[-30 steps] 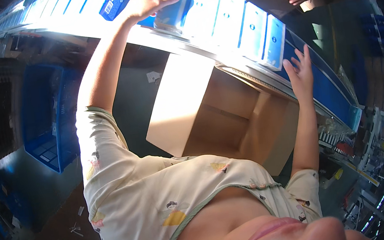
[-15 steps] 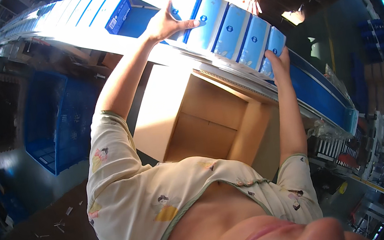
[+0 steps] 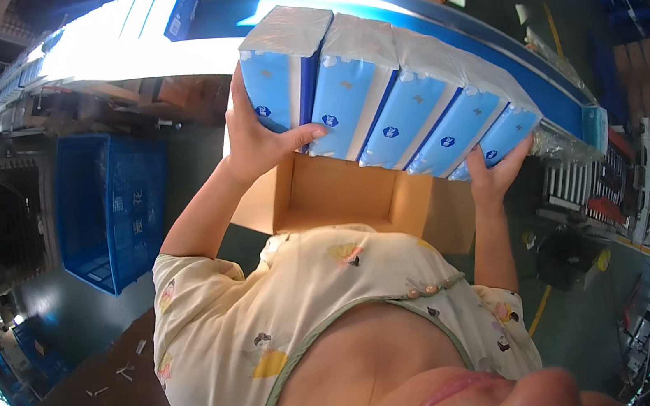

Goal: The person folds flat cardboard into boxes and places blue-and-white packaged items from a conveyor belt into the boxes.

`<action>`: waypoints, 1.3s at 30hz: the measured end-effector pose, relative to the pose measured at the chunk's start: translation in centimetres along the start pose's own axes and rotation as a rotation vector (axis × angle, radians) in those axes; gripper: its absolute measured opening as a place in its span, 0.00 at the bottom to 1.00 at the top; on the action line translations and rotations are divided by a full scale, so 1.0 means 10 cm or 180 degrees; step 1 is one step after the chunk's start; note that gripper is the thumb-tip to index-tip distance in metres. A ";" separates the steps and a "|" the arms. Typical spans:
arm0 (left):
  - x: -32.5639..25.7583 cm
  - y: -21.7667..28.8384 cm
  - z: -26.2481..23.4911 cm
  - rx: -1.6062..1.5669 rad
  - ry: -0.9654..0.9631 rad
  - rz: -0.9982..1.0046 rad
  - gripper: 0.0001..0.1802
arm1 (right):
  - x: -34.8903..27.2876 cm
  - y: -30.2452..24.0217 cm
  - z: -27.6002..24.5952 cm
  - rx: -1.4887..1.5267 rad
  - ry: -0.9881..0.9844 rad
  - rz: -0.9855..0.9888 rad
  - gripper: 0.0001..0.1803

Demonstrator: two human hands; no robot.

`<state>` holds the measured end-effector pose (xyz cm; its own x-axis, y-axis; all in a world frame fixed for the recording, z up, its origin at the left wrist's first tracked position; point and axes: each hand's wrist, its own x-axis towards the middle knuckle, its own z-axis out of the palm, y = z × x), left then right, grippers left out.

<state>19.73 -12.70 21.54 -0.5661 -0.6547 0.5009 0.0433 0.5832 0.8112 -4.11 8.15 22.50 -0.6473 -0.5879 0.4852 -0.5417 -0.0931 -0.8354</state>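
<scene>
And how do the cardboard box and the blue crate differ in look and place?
The cardboard box is brown; the blue crate has pale markings on its side. The cardboard box is close before the body, partly hidden by packs held between the left hand and right hand; the blue crate stands off to the left. Both are open containers.

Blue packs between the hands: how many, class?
5, in one row: first pack at the left hand, then second pack, third pack, fourth pack, and fifth pack at the right hand. Any behind would be hidden.
</scene>
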 end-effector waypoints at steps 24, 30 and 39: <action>-1.96 -1.65 1.27 0.1958 -0.4721 -0.2928 0.32 | -2.60 2.73 1.19 -0.1439 -0.5016 0.1983 0.36; 0.08 -0.99 -0.49 0.0211 -0.0643 -0.1273 0.17 | -2.10 2.37 0.81 -0.0098 -0.3127 0.2812 0.26; 0.90 -2.37 -1.28 0.4164 0.0985 -0.0403 0.20 | -1.37 1.31 0.83 0.0337 -0.2590 0.3262 0.21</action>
<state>24.09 -38.61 10.66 -0.2929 -0.7172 0.6324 -0.9031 0.4247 0.0633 2.11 8.35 2.71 -0.2104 -0.7388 -0.6402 0.0680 0.6422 -0.7635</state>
